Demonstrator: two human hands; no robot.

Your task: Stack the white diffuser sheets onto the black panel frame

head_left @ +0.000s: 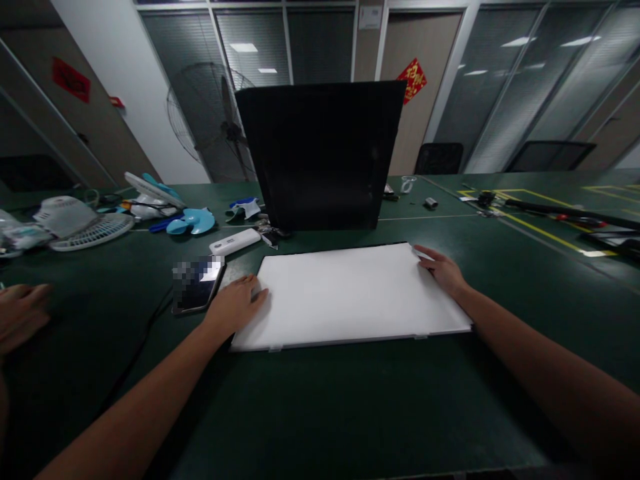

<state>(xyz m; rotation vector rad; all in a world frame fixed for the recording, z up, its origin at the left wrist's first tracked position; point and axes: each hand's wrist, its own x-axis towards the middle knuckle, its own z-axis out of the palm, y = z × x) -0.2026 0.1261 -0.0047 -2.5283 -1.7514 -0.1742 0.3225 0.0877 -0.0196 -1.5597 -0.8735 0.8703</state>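
A flat white rectangular panel [345,297] with a thin dark edge lies on the green table [350,413]. At its left edge rests my left hand [236,303], thumb apart from the fingers and touching the white surface. My right hand [441,270] is at the far right corner, its thumb and fingertips closed around the panel's edge. Small clear tabs show along the near edge. Behind the panel a large black panel [325,157] stands upright, leaning slightly.
Left of the panel are a phone [200,287] and a white power bank [235,241]. Fan parts [190,222] lie farther left. Another person's hand [23,313] is at the left edge. Dark rods [560,210] lie at the right.
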